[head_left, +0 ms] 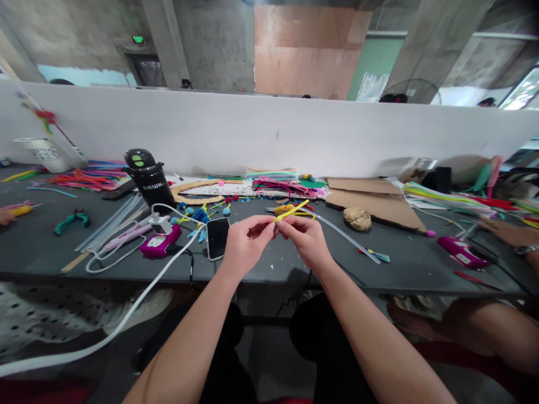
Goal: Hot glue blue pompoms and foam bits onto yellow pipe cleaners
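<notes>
A thin yellow strip slants up to the right between my two hands, above the front part of the grey table. My left hand pinches its lower end. My right hand is closed on it too, thumb and fingertips touching it right beside the left fingertips. Just behind the fingers lies a yellow-handled tool. A phone with a dark screen rests on the table, left of my left hand.
A black bottle, a purple power block and teal pliers stand or lie at left. Cardboard, a tan lump and a clear glue stick lie at right. Other people's hands rest at both table ends.
</notes>
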Demonstrator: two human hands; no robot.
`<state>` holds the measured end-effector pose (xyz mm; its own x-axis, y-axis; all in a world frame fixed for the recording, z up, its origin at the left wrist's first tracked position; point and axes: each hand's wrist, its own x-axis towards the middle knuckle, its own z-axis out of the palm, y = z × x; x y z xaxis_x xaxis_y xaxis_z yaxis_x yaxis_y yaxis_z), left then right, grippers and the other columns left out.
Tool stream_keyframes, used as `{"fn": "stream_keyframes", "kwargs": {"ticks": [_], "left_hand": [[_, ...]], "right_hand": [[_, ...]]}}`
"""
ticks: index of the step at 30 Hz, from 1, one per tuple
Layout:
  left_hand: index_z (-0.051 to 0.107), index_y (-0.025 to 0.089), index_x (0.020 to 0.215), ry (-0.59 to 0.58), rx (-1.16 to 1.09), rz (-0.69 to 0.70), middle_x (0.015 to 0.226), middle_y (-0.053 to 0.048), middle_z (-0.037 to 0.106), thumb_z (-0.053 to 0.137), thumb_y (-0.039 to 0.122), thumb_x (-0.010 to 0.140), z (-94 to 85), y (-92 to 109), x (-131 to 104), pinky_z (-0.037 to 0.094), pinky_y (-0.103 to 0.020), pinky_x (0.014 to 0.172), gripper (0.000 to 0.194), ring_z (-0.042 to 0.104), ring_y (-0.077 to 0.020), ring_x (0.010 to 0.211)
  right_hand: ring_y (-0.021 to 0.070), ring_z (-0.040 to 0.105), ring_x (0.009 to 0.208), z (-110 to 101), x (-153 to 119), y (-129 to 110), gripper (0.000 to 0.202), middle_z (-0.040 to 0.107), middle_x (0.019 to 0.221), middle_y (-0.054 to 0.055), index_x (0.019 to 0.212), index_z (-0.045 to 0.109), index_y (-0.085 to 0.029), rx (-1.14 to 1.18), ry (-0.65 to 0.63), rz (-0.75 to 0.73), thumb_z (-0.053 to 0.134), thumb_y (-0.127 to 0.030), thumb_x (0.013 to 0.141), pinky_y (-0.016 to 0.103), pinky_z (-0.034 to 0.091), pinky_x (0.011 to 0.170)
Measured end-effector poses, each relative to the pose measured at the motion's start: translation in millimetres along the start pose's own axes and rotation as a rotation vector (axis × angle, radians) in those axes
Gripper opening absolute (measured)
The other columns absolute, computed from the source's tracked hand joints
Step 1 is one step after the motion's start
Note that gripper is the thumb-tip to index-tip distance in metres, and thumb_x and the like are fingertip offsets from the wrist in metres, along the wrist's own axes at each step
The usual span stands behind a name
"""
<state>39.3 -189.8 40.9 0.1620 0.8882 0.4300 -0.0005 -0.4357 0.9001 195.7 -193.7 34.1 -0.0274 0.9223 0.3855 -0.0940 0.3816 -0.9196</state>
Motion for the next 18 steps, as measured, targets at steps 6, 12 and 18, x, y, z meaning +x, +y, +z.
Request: {"fn": "stream_keyframes", "kwargs": {"ticks": [6, 12, 18], "left_hand": [[0.074, 0.016, 0.094, -0.004, 0.036, 0.013, 0.088, -0.006, 0.074, 0.067, 0.029, 0.082, 1.3, 1.9, 0.0, 0.058, -0.026, 0.071, 0.019, 0.07, -0.0169, 0.075], [0.074, 0.016, 0.095, -0.007, 0.093, 0.053, 0.093, -0.007, 0.074, 0.066, 0.028, 0.083, 1.5, -1.8, -0.1, 0.058, -0.028, 0.073, 0.019, 0.07, -0.0178, 0.077], [0.074, 0.018, 0.097, -0.003, 0.197, 0.115, 0.096, -0.007, 0.074, 0.063, 0.027, 0.084, 2.0, -2.8, 0.3, 0.057, -0.029, 0.077, 0.019, 0.07, -0.0189, 0.083]], "right_hand": [[0.0165, 0.06, 0.066, 1.3, 0.1, 1.8, 0.02, 0.069, 0.067, 0.002, 0.071, 0.074, -0.02, 0.017, 0.046, 0.03, 0.076, -0.04, 0.075, 0.029, 0.046, 0.063], [0.0137, 0.057, 0.062, 4.7, 0.4, 9.1, 0.016, 0.068, 0.067, 0.001, 0.071, 0.073, -0.019, 0.143, 0.088, 0.051, 0.078, -0.034, 0.072, 0.028, 0.044, 0.062], [0.0106, 0.047, 0.055, 9.8, 0.0, 10.0, 0.02, 0.061, 0.061, -0.001, 0.067, 0.069, -0.017, 0.163, 0.151, 0.08, 0.077, -0.036, 0.069, 0.026, 0.037, 0.055]]}}
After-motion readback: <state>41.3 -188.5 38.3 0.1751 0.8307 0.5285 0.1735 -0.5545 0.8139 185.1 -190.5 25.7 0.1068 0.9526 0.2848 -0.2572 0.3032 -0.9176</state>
